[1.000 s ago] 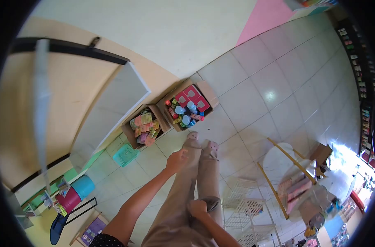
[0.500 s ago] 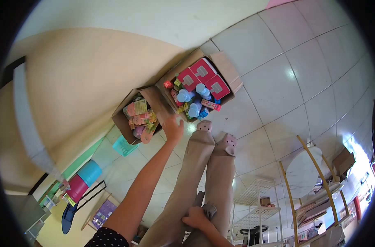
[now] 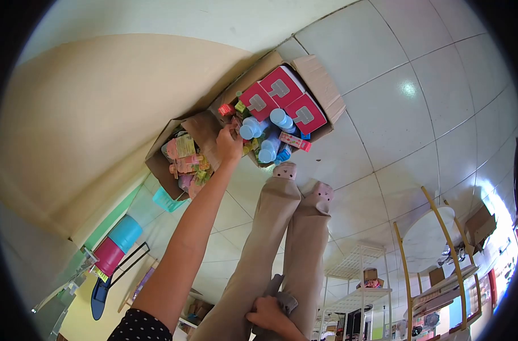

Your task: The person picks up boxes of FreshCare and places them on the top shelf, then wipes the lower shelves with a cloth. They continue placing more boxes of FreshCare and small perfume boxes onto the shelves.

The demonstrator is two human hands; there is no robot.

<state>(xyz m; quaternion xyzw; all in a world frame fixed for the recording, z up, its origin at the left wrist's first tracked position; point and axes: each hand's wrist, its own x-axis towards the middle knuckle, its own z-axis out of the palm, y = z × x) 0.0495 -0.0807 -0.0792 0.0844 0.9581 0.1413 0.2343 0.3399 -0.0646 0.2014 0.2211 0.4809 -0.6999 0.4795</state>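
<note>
L hand in at R carton's near-L corner, R hand low by the lap.
L to R: maroon tub (image 3: pixel 108 258) w/ blue tub (image 3: pixel 125 233) beside it; teal basket (image 3: pixel 167 200) on floor by L carton (image 3: pixel 161 175), which holds pink/yellow packs (image 3: pixel 185 165). L hand (image 3: pixel 229 145), fingers bent, is btwn that carton's flap (image 3: pixel 201 131) & light-blue bottles (image 3: pixel 270 149); can't tell if it's grasping anything. Those btls sit in R carton (image 3: pixel 322 84), nr a red-topped item (image 3: pixel 226 109), under red boxes (image 3: pixel 290 85) as seen; pink/wht box (image 3: pixel 295 141) just R of btls. R hand (image 3: pixel 267 314) curled against tan trousers (image 3: pixel 253 256), nr grey cloth (image 3: pixel 287 302); grip can't be told. Far R: wht rack (image 3: pixel 358 299), then gold-framed stand (image 3: pixel 404 267).
</note>
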